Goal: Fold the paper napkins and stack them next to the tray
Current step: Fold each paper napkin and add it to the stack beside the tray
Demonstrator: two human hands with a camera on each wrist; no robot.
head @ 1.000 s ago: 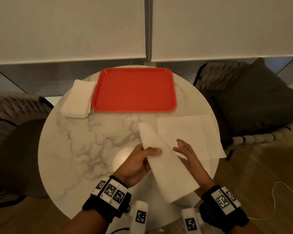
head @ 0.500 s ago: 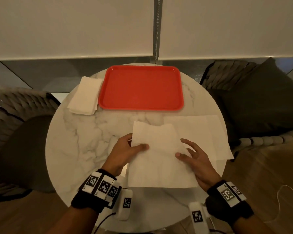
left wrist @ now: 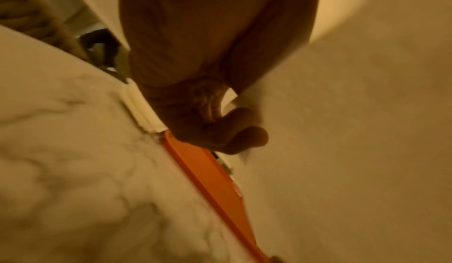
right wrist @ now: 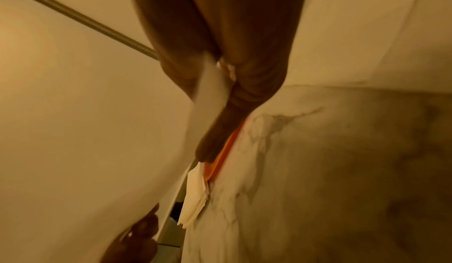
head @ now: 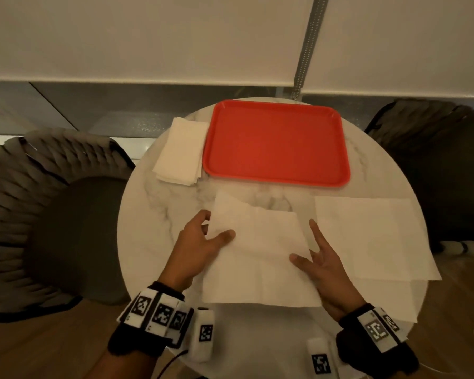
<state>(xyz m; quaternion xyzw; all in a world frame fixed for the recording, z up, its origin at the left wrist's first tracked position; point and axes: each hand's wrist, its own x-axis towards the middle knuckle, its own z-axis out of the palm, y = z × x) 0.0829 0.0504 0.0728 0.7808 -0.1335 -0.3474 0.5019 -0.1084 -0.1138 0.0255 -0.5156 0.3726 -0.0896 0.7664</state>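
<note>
A white paper napkin point(head: 257, 258) is spread out over the near middle of the round marble table point(head: 153, 242). My left hand point(head: 218, 224) pinches its left edge, thumb on top and fingers beneath. My right hand point(head: 303, 242) pinches its right edge, thumb on the paper and index finger stretched along the edge; in the right wrist view the napkin point(right wrist: 210, 93) passes between thumb and fingers. The red tray point(head: 277, 143) lies empty at the far side. A stack of folded napkins point(head: 179, 151) sits against its left side.
Unfolded napkins point(head: 367, 242) lie at the right of the table and overhang its rim. Dark woven chairs point(head: 39, 203) stand left and right of the table. A window blind point(head: 175, 36) with a bead chain point(head: 304, 50) hangs behind it.
The napkin went from hanging in a narrow diagonal shape to spread wide and flat between my hands. Both hands moved apart to its side edges.
</note>
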